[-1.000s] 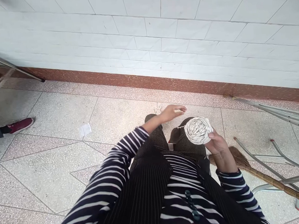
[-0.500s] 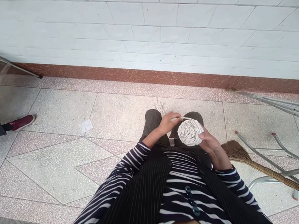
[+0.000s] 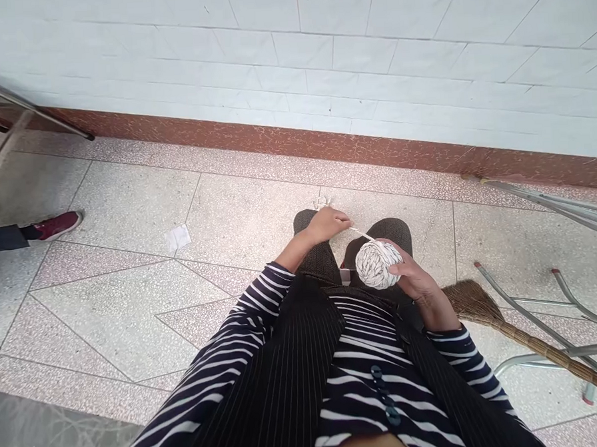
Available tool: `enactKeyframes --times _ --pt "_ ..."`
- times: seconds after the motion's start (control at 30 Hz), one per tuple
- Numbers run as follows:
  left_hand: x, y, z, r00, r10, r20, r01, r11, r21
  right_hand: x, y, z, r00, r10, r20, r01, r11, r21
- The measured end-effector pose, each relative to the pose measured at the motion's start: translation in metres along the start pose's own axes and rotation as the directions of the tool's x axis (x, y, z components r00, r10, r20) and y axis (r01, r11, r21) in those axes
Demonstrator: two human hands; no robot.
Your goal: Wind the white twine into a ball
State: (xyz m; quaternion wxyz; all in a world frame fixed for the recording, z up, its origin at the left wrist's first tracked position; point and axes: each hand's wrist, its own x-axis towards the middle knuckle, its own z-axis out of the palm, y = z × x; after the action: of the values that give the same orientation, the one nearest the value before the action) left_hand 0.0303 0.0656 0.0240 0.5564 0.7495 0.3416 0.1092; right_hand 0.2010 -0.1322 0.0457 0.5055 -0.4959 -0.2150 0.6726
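A round ball of white cord (image 3: 375, 265) with dark flecks is gripped in my right hand (image 3: 414, 279), its thumb lying across the front and the other fingers hidden behind. From the top of the ball a strand of the same cord (image 3: 362, 233) runs taut up to my left hand (image 3: 328, 224). The left fingers are pinched together on that strand, over my left knee. Beyond this knee, loose ends of white cord (image 3: 322, 201) show against the floor.
A straw broom (image 3: 475, 302) lies to my right, beside a metal-legged seat frame (image 3: 526, 310). Folded metal legs (image 3: 552, 200) lean near the tiled wall (image 3: 290, 70). At left are a person's red shoe (image 3: 58, 225), a white paper (image 3: 178, 238) and a metal table leg (image 3: 63, 122).
My left hand has moved left and slightly up, away from the ball, and the strand between them is longer and straighter. The ball has turned slightly in my right hand.
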Motion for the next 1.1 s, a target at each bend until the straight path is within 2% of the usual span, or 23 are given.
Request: enactKeyframes --times 0.03,0.1,0.17,0.33,0.5,0.6,0.7,0.8,0.9,1.0,1.1 --pt "-0.001 -0.001 0.006 0.999 0.039 -0.007 -0.038 0.998 0.057 0.000 0.002 -0.001 1.000 0.001 -0.013 -0.001 1.000 -0.002" --pt "-0.007 0.000 0.020 0.992 0.119 -0.048 -0.115 0.991 0.070 0.001 0.005 -0.002 0.999 -0.003 -0.042 0.003 1.000 -0.007" --pt "-0.017 0.003 0.032 0.988 0.147 -0.053 -0.149 0.989 -0.025 0.001 0.008 -0.004 0.998 -0.005 -0.066 0.004 1.000 -0.007" --pt "-0.038 0.009 0.046 0.980 0.177 0.090 -0.136 0.928 -0.347 0.002 0.009 -0.007 0.994 -0.003 -0.111 0.003 1.000 0.000" --pt "-0.035 0.005 0.049 0.983 0.169 0.076 -0.119 0.890 -0.441 0.001 0.006 -0.003 0.997 0.006 -0.083 -0.005 1.000 0.020" --pt "-0.032 0.003 0.049 0.988 0.139 0.073 -0.101 0.918 -0.383 0.000 0.005 -0.002 0.998 0.006 -0.069 -0.005 1.000 0.011" --pt "-0.034 0.004 0.043 0.988 0.142 0.065 -0.126 0.972 -0.200 -0.001 0.005 -0.002 0.998 0.009 -0.062 -0.010 1.000 -0.020" --pt "-0.040 0.009 0.028 0.975 0.206 0.084 -0.210 0.977 0.033 -0.001 0.004 -0.003 0.997 0.005 -0.077 -0.008 0.999 -0.036" --pt "-0.043 0.016 0.014 0.952 0.296 0.080 -0.305 0.934 0.184 -0.001 0.004 -0.003 0.995 0.007 -0.103 -0.009 1.000 -0.018" --pt "-0.041 0.024 0.003 0.934 0.347 0.087 -0.358 0.916 0.184 -0.001 0.002 -0.002 0.995 0.022 -0.093 -0.022 1.000 -0.005" --pt "-0.037 0.031 -0.005 0.963 0.249 0.103 -0.248 0.968 -0.019 -0.001 0.001 -0.001 0.996 0.015 -0.084 -0.017 1.000 -0.023"
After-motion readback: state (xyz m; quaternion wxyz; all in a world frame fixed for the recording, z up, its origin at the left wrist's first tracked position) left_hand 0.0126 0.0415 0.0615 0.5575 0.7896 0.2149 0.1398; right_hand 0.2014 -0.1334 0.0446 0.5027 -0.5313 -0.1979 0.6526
